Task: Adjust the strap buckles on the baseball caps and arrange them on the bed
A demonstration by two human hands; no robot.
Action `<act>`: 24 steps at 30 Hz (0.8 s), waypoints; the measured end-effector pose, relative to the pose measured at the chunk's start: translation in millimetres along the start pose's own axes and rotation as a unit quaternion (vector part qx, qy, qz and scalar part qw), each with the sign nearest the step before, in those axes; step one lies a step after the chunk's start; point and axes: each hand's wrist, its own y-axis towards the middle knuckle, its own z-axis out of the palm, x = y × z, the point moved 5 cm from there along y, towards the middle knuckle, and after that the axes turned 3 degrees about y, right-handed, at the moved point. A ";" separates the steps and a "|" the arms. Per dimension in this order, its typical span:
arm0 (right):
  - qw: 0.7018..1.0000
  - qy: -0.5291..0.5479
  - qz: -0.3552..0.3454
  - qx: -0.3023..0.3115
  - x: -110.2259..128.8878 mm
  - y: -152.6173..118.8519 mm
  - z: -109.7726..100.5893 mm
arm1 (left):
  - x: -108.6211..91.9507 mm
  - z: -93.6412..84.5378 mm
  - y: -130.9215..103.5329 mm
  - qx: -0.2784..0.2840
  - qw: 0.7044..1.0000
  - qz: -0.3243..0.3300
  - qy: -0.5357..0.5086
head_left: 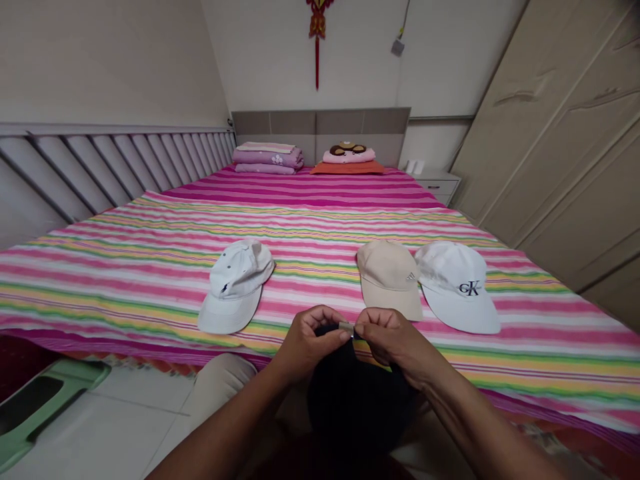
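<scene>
A black cap (357, 407) is held low in front of me, its back strap and metal buckle (347, 328) uppermost. My left hand (311, 343) is closed, thumb and fingers pinching the strap on the buckle's left side. From the right, my right hand (393, 340) pinches the strap close beside the buckle. The cap's brim cannot be made out. On the bed beyond lie a white cap with a small dark emblem (237, 287) to the left, a beige cap (389, 279) right of centre, and a white cap with CK lettering (456, 283) touching it.
A striped sheet (310, 247) covers the bed. Folded purple bedding (267, 159) and a pink stack with a cartoon face (349, 155) lie by the headboard (320, 123). A green stool (55, 393) stands at lower left; a wardrobe (560, 133) rises at right.
</scene>
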 end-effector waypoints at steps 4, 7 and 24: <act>0.989 -0.102 -0.102 -0.026 10.0 -4.0 1.2 | 4.6 -0.4 1.2 0.000 0.999 -0.024 -0.038; 0.958 -0.229 -0.171 -0.026 16.9 -9.4 7.0 | 11.1 -0.4 2.9 0.000 0.994 -0.053 -0.095; 0.909 -0.366 -0.196 -0.027 20.1 -13.1 12.0 | 20.5 -2.4 4.5 0.127 0.957 -0.106 -0.237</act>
